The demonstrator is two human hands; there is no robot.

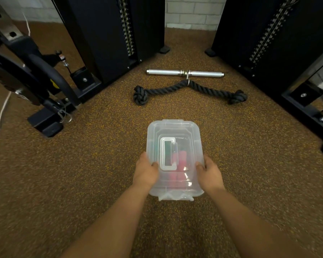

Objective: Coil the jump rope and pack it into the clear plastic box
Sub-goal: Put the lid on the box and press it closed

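The lidded box (174, 131) is being gripped at its near sides by the left hand (145, 171) and right hand (210, 174), pink shapes showing inside

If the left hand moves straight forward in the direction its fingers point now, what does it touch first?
The left hand already grips the clear plastic box, so it would only slide along the box's side. Beyond that, probably the knotted end of the black rope; depth is unclear.

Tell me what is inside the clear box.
Through the lid of the clear box, pink pieces and a dark green shape show. The cloudy plastic blurs them, so a coiled rope cannot be confirmed.
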